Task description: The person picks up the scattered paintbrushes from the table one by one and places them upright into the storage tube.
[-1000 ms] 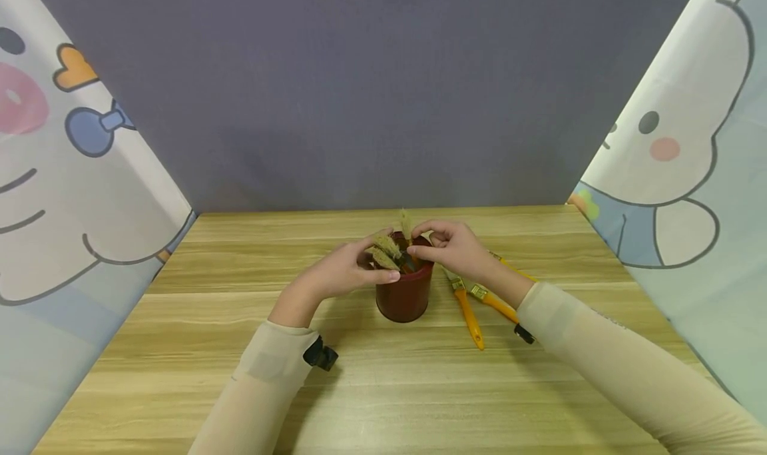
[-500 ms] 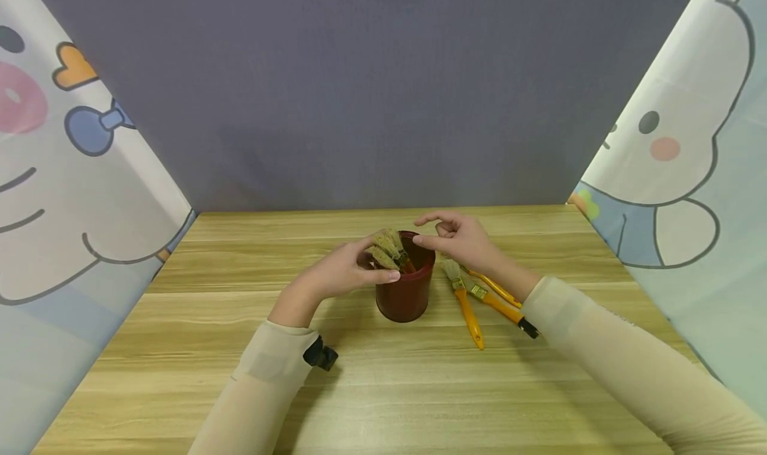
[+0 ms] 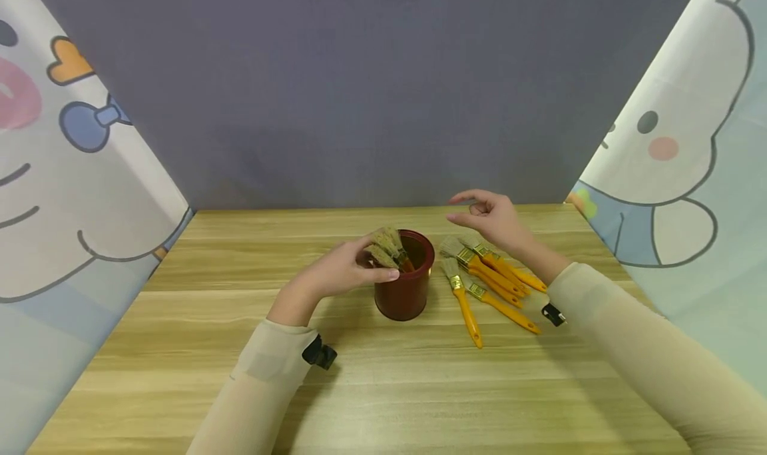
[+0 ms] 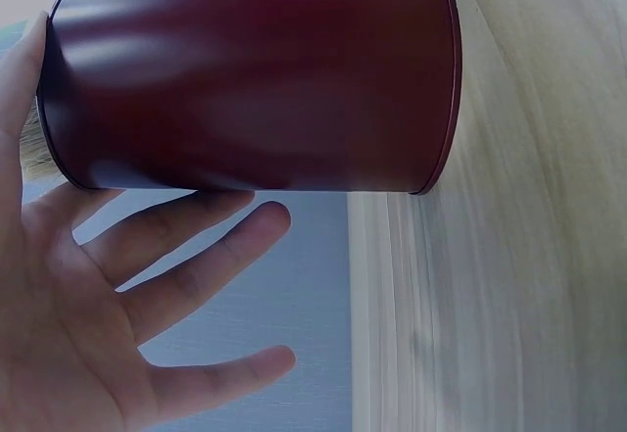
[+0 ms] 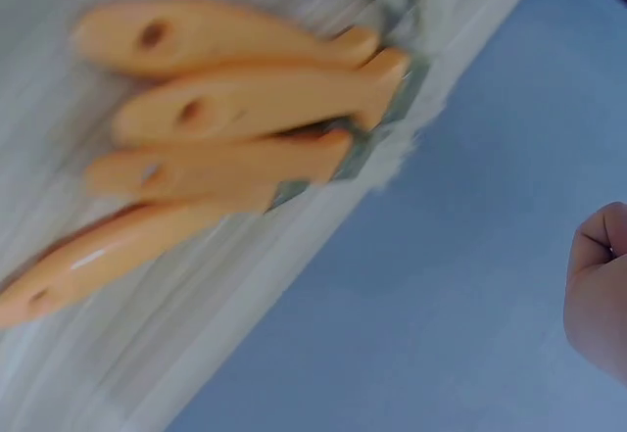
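A dark red can (image 3: pixel 403 300) stands upright on the table, its rim between the thumb and fingers of my left hand (image 3: pixel 344 268). From the left wrist view, the thumb lies at the rim and the other fingers spread along the can's side (image 4: pixel 265 79). Bristle-up paintbrushes (image 3: pixel 388 244) lean inside the can toward that hand. My right hand (image 3: pixel 494 220) hovers with nothing in it, thumb and index finger apart, beyond several yellow-handled paintbrushes (image 3: pixel 494 275) on the table. Those handles (image 5: pixel 235 109) look blurred in the right wrist view.
The wood-grain table (image 3: pixel 383 388) ends at a grey panel (image 3: pixel 383 95) behind. Cartoon-printed cloths hang at the left (image 3: pixel 90 195) and right (image 3: pixel 671 162). One paintbrush (image 3: pixel 466 305) lies closest to the can's right side.
My right hand lets go of a paintbrush at the can, which drops in against the others, then moves right and away, uncovering the brushes on the table. The left hand stays put.
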Motion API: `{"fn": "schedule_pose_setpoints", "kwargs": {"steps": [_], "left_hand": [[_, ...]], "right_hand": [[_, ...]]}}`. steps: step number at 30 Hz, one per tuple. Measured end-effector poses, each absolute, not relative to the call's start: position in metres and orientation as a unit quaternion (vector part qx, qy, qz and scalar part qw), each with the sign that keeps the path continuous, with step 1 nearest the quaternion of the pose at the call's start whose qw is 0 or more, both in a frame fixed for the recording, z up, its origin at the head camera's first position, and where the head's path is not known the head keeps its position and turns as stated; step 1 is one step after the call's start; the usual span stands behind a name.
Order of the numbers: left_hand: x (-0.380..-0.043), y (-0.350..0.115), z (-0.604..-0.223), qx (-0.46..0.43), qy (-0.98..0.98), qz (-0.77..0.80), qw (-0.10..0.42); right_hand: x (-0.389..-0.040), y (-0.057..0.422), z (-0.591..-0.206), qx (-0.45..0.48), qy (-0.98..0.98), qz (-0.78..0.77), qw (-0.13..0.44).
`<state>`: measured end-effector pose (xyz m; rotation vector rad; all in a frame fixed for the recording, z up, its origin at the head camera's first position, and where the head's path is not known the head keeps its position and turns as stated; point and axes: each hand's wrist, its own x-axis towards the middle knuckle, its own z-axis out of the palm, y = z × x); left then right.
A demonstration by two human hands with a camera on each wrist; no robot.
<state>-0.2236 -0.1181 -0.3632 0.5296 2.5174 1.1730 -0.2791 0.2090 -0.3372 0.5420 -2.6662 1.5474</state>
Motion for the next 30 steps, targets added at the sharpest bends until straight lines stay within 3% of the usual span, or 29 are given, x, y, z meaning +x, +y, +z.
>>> {"fn": "schedule_pose_setpoints", "kwargs": {"steps": [30], "left_hand": [[-0.223,-0.117,-0.362,0.185,0.877,0.415,0.157]], "right_hand": [[-0.311,0.313,-0.392,0.123,-0.917,0.37,-0.085]]}}
